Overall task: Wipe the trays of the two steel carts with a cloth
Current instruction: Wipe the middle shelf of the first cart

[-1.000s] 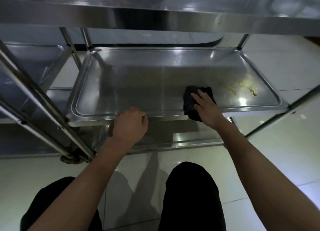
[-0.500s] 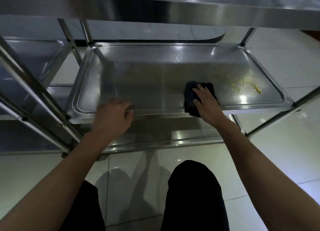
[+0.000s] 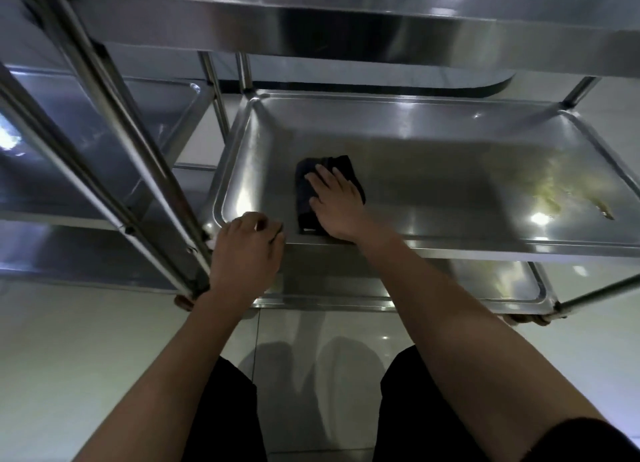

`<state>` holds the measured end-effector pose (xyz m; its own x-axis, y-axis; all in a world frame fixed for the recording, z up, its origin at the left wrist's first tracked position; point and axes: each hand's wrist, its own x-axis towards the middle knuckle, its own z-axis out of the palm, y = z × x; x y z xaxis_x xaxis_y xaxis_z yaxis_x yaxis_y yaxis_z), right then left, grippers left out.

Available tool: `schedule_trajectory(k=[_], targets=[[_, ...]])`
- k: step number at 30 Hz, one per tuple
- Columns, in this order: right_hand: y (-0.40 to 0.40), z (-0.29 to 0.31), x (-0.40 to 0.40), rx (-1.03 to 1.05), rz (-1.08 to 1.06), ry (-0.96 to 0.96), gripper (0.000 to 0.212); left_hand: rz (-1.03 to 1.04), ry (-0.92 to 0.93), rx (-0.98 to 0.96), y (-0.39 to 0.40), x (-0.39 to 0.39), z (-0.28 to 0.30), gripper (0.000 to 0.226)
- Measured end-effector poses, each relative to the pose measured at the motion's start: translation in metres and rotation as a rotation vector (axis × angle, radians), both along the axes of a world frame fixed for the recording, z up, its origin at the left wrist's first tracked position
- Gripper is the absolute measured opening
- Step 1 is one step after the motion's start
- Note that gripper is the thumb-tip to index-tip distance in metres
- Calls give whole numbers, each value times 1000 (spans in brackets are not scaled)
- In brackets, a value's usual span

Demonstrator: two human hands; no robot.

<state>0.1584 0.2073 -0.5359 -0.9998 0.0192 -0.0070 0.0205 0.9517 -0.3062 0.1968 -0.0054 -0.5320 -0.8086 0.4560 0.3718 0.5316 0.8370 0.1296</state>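
I see the steel cart's middle tray [image 3: 433, 156] carrying a dark folded cloth [image 3: 306, 198] near its front left corner and a yellowish smear [image 3: 554, 191] toward its right end, with a lower tray [image 3: 540, 288] beneath it.

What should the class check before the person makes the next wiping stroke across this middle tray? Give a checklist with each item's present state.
1. Cloth lies flat on the middle tray: ok.
2. Right hand presses on the cloth with straight fingers: ok.
3. Left hand steadies the cart at the tray's near edge: ok.
4. Yellowish smear at the tray's right end wiped off: not ok.
5. Path from cloth to smear free of objects: ok.
6. Cloth damp enough: cannot tell.
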Motion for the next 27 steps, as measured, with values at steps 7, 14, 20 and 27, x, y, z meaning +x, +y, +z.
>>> schedule_trajectory(k=[7, 14, 20, 27], targets=[[-43, 7, -35, -78, 118, -64, 54, -36, -15, 46, -8, 6, -9, 32], [-88, 18, -69, -88, 199, -83, 53, -53, -61, -34, -17, 23, -4, 37], [-79, 10, -62, -116, 215, -68, 53, -39, -63, -26, -18, 27, -1, 39], [15, -1, -24, -43, 65, -13, 52, 95, -170, -29, 3, 18, 15, 38]])
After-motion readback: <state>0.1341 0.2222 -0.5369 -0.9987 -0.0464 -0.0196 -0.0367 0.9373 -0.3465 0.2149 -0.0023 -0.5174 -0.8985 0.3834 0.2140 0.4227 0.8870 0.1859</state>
